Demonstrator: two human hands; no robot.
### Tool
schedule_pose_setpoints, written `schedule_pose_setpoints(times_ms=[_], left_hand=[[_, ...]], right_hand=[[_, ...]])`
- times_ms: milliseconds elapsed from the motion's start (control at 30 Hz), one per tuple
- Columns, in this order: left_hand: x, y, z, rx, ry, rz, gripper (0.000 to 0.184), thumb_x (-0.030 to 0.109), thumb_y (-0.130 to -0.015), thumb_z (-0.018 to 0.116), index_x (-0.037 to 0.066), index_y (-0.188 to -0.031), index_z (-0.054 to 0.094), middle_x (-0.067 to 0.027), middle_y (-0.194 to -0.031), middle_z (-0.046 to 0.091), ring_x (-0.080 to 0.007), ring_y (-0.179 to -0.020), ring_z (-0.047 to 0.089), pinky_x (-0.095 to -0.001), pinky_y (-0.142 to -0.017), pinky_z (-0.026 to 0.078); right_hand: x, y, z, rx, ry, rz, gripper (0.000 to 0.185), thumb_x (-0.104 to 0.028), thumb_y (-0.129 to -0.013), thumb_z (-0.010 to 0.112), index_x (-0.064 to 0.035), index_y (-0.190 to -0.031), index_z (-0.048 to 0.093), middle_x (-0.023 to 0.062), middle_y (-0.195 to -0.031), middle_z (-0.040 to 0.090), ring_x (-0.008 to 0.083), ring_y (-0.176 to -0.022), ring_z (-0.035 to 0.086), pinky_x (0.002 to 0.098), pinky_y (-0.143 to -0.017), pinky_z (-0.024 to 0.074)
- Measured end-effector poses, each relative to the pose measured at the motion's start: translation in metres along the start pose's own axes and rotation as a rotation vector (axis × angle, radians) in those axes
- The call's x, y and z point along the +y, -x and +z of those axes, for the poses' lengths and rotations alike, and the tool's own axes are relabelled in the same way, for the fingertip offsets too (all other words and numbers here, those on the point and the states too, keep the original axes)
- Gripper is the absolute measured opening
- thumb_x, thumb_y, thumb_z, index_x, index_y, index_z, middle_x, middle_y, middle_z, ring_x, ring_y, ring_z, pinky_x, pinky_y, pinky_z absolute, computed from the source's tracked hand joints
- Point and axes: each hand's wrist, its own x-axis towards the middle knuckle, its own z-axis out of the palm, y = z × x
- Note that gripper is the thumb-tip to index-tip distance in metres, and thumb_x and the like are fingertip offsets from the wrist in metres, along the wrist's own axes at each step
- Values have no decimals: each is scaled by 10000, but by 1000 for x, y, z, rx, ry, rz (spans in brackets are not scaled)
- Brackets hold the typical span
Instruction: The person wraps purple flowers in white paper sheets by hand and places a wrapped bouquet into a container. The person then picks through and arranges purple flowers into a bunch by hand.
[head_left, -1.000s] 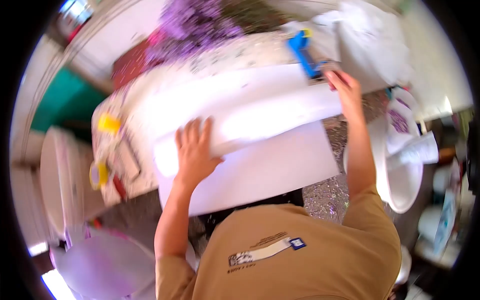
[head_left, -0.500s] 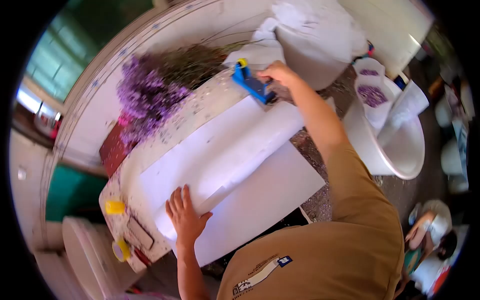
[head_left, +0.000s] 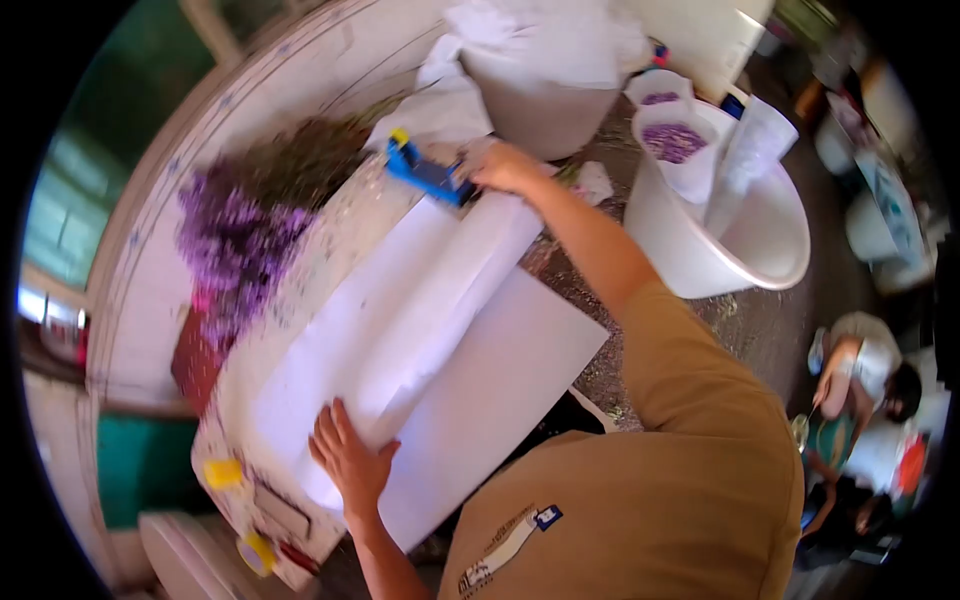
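My left hand (head_left: 350,462) lies with fingers spread on the near end of a loosely rolled white sheet (head_left: 440,300). Beneath the roll, a flat part of white sheet (head_left: 500,370) reaches toward my body. At the far end of the roll, my right hand (head_left: 500,168) is closed beside a blue tape dispenser (head_left: 432,178); what its fingers hold is too small to make out.
Purple flowers (head_left: 235,245) lie along the table's far left edge. Yellow tape rolls (head_left: 223,473) sit at the near left corner. Right of the table stands a white tub (head_left: 660,235) with bags inside. Two people (head_left: 865,370) are low at the far right.
The view has turned, so the table appears more steeply slanted and the tub nearer the middle. My left hand stays on the sheet and my right hand stays near the dispenser.
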Motion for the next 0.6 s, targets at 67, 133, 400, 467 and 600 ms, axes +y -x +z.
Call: schedule_pose_setpoints(times_ms=[67,133,400,467,600], left_hand=[[-2,0,-2,-12,49,-26,1125,243,-568,945,69,-1519,370,-216,-1449,460,-399,-1375,401,-566,-1148,261],[-8,3,1,27,94,-11,1101,278,-572,944,72,-1505,398,-208,-1459,452,-398,-1380,395,-570,-1156,251],[-18,4,5,70,100,-15,1106,311,-581,940,125,-1523,392,-171,-1477,444,-370,-1391,392,-571,-1163,267],[-18,6,7,68,100,-26,1114,351,-587,937,130,-1529,385,-165,-1472,453,-364,-1393,392,-564,-1165,270],[-22,7,13,127,78,-19,997,454,-682,873,115,-1507,426,-167,-1439,489,-356,-1370,421,-557,-1153,284]], right_hand=[[-16,12,-20,-75,41,179,468,-500,-882,615,-103,-1101,730,172,-1000,742,360,-917,698,491,-819,538],[-42,20,-45,-216,-101,205,466,-488,-834,735,-59,-1015,756,119,-803,746,275,-721,716,413,-666,547],[-297,162,4,-673,-1017,144,360,-339,-942,720,-23,-772,687,40,-628,640,110,-500,592,265,-476,463],[-315,174,48,-742,-696,83,409,-364,-915,740,-19,-698,692,84,-584,646,175,-434,591,333,-495,495],[-313,175,53,-593,-178,-175,404,-400,-864,760,-26,-716,716,134,-627,672,293,-549,656,418,-577,529]])
